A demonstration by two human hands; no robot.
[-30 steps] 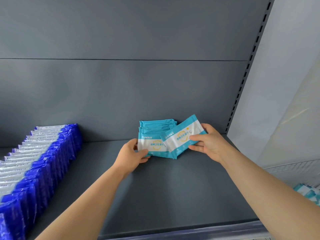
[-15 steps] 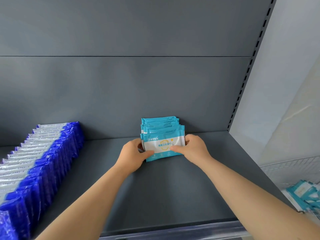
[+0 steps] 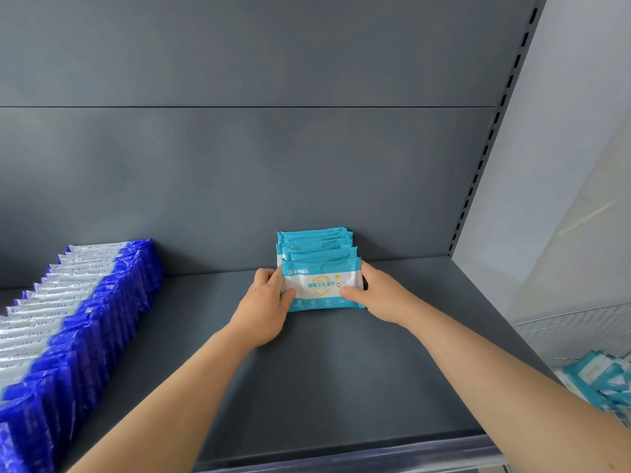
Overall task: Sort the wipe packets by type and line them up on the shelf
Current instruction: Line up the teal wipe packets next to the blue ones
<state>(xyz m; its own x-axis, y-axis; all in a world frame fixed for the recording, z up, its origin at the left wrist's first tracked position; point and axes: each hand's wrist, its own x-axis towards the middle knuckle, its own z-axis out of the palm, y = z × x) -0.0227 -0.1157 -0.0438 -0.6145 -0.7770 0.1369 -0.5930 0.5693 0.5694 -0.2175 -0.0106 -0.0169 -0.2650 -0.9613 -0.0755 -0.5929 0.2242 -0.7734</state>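
A short row of teal and white wipe packets (image 3: 316,245) stands upright against the back wall of the grey shelf (image 3: 324,377). The front teal packet (image 3: 321,285) faces me, white band and yellow shield showing. My left hand (image 3: 268,307) grips its left edge, thumb across the front. My right hand (image 3: 379,295) holds its right edge, thumb on the lower right corner. A long row of dark blue and white wipe packets (image 3: 68,322) runs along the shelf's left side.
Bare shelf surface lies between the two rows and in front of the teal row. A slotted upright (image 3: 491,131) bounds the shelf on the right. Below right, a wire basket (image 3: 573,331) holds more teal packets (image 3: 604,380).
My right hand swung a tilted teal packet upright and set it at the front of the teal row. Both hands now press its edges, and the view has shifted slightly left.
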